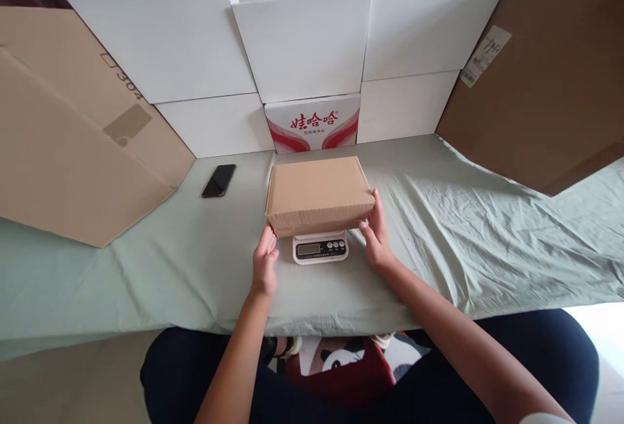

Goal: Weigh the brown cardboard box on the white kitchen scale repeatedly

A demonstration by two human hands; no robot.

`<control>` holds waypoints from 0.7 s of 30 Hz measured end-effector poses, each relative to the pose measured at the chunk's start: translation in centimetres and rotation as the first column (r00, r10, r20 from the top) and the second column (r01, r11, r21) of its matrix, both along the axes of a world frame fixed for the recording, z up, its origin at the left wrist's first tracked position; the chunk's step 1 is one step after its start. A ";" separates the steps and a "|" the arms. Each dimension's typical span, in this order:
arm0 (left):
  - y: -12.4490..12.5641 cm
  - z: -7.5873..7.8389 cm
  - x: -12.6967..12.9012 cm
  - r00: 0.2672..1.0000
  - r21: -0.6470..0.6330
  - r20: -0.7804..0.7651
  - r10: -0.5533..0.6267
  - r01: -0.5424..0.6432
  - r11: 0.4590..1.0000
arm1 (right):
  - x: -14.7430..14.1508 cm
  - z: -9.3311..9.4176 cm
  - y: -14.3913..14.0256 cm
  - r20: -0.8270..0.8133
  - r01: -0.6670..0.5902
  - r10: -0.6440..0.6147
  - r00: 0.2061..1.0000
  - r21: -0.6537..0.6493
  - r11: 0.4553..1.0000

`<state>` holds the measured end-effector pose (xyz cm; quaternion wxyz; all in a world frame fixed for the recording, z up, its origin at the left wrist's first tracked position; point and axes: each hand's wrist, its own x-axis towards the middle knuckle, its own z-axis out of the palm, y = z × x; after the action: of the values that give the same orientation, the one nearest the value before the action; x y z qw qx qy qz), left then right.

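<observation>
while steadying a plain brown cardboard box (319, 194) on a small white digital scale (320, 248)

left hand (264, 260) open at near-left corner, right hand (376, 234) open against right edge, neither gripping; keep box centred, display uncovered, then ease both off.

Two bare forearms, no watch or ring visible on left hand (264, 261) or right hand (376, 239). Edge of a white short sleeve (543, 418) at the right arm. Dark navy trousers (526, 359) covering both legs.
</observation>
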<state>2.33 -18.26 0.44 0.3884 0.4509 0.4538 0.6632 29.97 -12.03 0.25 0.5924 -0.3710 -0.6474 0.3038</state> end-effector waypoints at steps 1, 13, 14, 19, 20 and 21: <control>0.0 0.0 0.0 1.000 0.002 -0.004 -0.002 0.002 1.000 | -0.1 0.1 -0.1 -0.011 -0.003 0.003 1.000 -0.008 1.000; -0.2 0.5 -0.2 1.000 0.037 -0.010 -0.027 0.027 0.999 | -0.2 0.9 -0.3 0.006 0.032 -0.032 0.999 0.034 0.999; -0.1 0.6 -0.2 1.000 0.040 -0.007 -0.021 0.021 0.999 | -0.2 1.1 -0.3 -0.001 0.049 -0.049 0.999 0.047 0.998; -0.1 1.2 -0.3 1.000 0.053 0.011 0.009 -0.010 0.999 | -0.1 1.8 -0.3 -0.078 0.123 -0.122 0.989 0.007 0.992; -0.1 1.3 -0.4 1.000 0.053 0.012 0.010 -0.010 0.999 | -0.1 1.9 -0.3 -0.091 0.113 -0.112 0.990 -0.001 0.994; -0.1 1.3 -0.3 1.000 0.052 0.012 0.009 -0.010 0.999 | -0.2 1.9 -0.2 -0.101 0.096 -0.096 0.990 -0.004 0.995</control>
<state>1.98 -18.41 1.78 0.3759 0.4549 0.4364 0.6792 29.80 -12.27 2.14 0.6384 -0.3857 -0.5980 0.2933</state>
